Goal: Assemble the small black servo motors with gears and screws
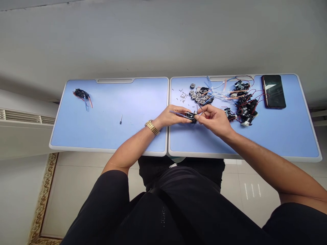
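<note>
My left hand [176,115] grips a small black plastic assembly [189,115] between thumb and fingers, over the right-hand half of the table. A blue tube [177,113] runs from that assembly back across the left fingers. At the assembly's right side, my right hand [213,119] is closed in a pinch, with a thin reddish wire [202,109] at its fingers. Its thumb tip touches or nearly touches the black part. The fingers hide much of the assembly.
Behind the hands lie loose screws [183,97], round metal-and-black parts [198,95] and blue tubes [217,92]. Black wired units [246,105] and a phone [274,92] are on the right. Leftward are a small screwdriver [121,119] and another black assembly [82,94]. A seam splits the table [143,102].
</note>
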The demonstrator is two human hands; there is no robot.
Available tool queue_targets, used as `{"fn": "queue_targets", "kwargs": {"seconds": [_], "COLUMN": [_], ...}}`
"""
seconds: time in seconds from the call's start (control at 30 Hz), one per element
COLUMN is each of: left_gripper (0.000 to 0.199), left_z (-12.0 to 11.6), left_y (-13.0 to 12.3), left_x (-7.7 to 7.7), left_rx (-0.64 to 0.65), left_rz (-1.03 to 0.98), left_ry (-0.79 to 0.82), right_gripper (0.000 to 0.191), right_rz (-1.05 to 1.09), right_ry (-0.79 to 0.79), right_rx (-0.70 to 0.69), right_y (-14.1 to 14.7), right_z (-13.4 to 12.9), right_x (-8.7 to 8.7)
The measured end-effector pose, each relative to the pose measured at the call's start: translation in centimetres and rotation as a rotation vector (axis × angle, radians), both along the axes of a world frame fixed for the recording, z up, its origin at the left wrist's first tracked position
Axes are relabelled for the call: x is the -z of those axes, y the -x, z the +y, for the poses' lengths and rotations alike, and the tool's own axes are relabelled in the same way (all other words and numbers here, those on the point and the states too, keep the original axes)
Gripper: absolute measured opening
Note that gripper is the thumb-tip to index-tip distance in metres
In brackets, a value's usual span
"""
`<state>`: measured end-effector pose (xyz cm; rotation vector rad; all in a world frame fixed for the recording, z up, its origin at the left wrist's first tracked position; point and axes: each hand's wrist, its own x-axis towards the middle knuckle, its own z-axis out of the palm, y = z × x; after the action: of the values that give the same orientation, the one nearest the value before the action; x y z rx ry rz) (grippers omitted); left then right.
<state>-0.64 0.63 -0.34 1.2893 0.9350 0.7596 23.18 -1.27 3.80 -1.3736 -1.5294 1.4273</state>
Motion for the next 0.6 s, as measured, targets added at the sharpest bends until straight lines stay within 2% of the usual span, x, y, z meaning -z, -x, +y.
{"fn": "queue_targets", "kwargs": {"seconds": [0.13,0.2,0.27,0.43,0.53,0.6], "left_gripper": [0.049,0.048,0.048,0.053,0.052,0.051], "left_z": [0.0,0.0,-0.1,-0.2,-0.1,0.0], "left_y": [0.0,0.0,0.0,0.0,0.0,0.0], "left_x": [0.0,-0.1,-0.2,-0.6,-1.0,-1.3], "left_rx": [0.016,0.018,0.033,0.095,0.138,0.165], "left_rz": [0.036,0.040,0.038,0.045,0.087,0.108], "left_ry": [-0.026,-0.032,-0.007,0.079,0.041,0.028], "right_gripper": [0.057,0.057,0.052,0.024,0.016,0.020], "right_rz": [0.109,0.108,0.052,-0.385,-0.682,-0.857], "right_ry": [0.159,0.168,0.108,-0.259,-0.338,-0.358], "right_rx": [0.028,0.023,0.000,-0.095,-0.147,-0.181], "right_y": [0.1,0.0,-0.2,-1.1,-1.2,-0.9], "right_z": [0.4,0.4,0.5,1.5,2.9,3.9], "right_x": [0.2,0.3,0.0,-2.2,-3.4,-3.7]}}
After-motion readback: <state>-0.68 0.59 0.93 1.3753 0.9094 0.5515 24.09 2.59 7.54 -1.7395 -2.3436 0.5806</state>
